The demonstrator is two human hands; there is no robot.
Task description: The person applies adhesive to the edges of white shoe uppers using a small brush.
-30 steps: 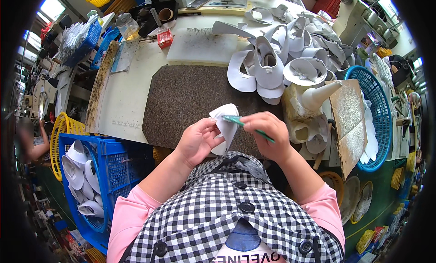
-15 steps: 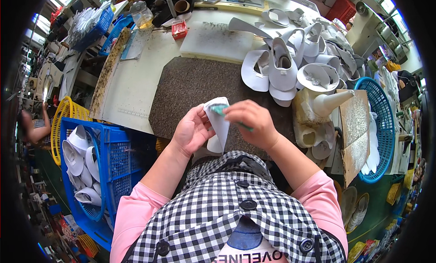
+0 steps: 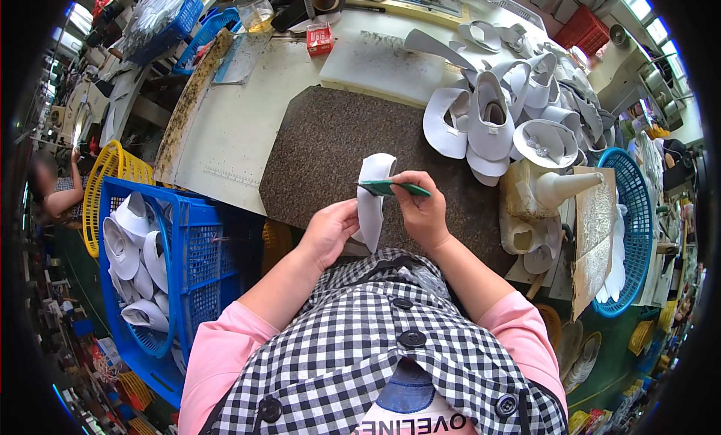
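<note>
right hand [image 3: 424,217]: closed, thumb and fingers round a flat green-handled tool [image 3: 383,187] (working end too small to read). left hand [image 3: 330,228]: pinching a white shoe upper [image 3: 369,217] by its left side, fingertips partly hidden. upper hangs upright above the near edge of a dark brown mat [image 3: 323,150], tool crossing its upper part.

main risk, as judged: the upper is thin and held at one side, so a hard push could make it twist or slip, and the tool could crease or mark it.

outward: far right of mat, toward the tabletop [image 3: 218,153]'s right edge, more white uppers [image 3: 492,112] overlap in a loose heap; a knock might slide some down onto the mat. beyond the tabletop's left edge, a blue crate [image 3: 203,262] holds further uppers.
</note>
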